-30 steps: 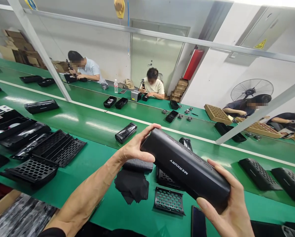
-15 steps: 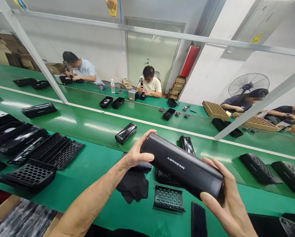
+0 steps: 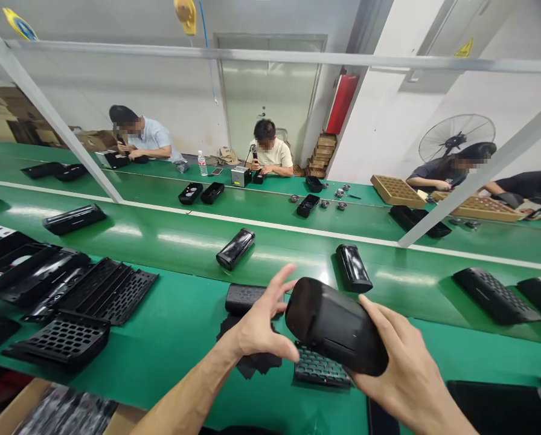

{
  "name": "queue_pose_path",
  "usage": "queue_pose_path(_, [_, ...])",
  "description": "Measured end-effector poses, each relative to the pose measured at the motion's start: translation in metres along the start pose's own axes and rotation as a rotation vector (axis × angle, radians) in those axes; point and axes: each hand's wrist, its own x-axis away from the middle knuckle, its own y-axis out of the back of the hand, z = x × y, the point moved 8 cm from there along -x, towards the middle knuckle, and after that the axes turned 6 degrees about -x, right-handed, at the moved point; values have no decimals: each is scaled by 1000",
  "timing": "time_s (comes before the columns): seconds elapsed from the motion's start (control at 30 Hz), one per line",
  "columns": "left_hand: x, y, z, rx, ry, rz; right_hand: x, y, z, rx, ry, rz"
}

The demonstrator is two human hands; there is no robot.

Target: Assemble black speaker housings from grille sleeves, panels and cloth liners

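My right hand [image 3: 400, 356] is wrapped round one end of a black speaker housing [image 3: 343, 329], held tilted above the green bench. Its left end faces my left hand [image 3: 264, 326], whose thumb and fingers are spread apart with nothing between them. Under the housing, a perforated black grille [image 3: 322, 368] lies partly covered. Beneath my left wrist is a black cloth [image 3: 256, 362], and behind that hand a second black housing with a patterned face [image 3: 243, 299] is partly hidden.
On the green belt [image 3: 293, 254] stand glossy black housings [image 3: 235, 248]. Grilles and open shells [image 3: 57, 338] crowd the left. A dark phone [image 3: 381, 417] lies near the front edge. Several people [image 3: 270, 151] sit across the line, behind a slanted metal post [image 3: 474, 181].
The housing has turned, so its lettered face no longer shows and one end points at my left hand. My left hand has let go of it; my right still grips it.
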Motion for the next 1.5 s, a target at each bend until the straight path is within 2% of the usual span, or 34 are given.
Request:
queue_pose_path(0.03, [-1, -1, -11, -163, -34, 26, -2, 1, 2, 93, 53, 40])
queue_pose_path(0.1, [-2, -6, -19, -376, -73, 63, -3, 1, 3, 182, 115, 106])
queue_pose_path(0.2, [2, -7, -7, -392, -36, 33, 4, 3, -5, 114, 100, 169])
queue_pose_path(0.27, [9, -3, 7, -322, 33, -4, 17, 9, -22, -35, -42, 152])
queue_pose_path(0.33, [19, 4, 23, -223, 143, -38, 39, 7, -46, -304, -315, 128])
queue_pose_path(0.37, [23, 8, 33, -182, 232, -54, 56, -1, -58, -476, -492, 133])
queue_pose_path(0.43, [36, 12, 63, -130, 506, -40, 97, -29, -69, -827, -871, 169])
queue_pose_path(0.5, [56, 9, 98, -107, 850, 77, 142, -62, -64, -1118, -1243, 251])
queue_pose_path(0.57, [77, 2, 129, -84, 1114, 254, 183, -89, -50, -1326, -1549, 407])
queue_pose_path(0.63, [90, -6, 152, -60, 1268, 389, 214, -104, -46, -1425, -1758, 536])
queue_pose_path(0.7, [95, -12, 171, -48, 1350, 465, 233, -112, -56, -1428, -1866, 571])
queue_pose_path(0.8, [94, -17, 191, -88, 1415, 536, 250, -119, -72, -1446, -1910, 672])
queue_pose_path(0.9, [97, -20, 205, -128, 1476, 616, 263, -123, -70, -1528, -1917, 809])
queue_pose_path(1.03, [107, -22, 214, -83, 1522, 668, 275, -123, -64, -1559, -1921, 842])
queue_pose_path(1.13, [113, -19, 216, -52, 1505, 601, 277, -123, -65, -1520, -1896, 766])
queue_pose_path(1.33, [118, -12, 215, 63, 1371, 404, 271, -119, -69, -1397, -1830, 553])
queue_pose_path(1.5, [124, -15, 209, 187, 1278, 342, 265, -111, -81, -1200, -1717, 418])
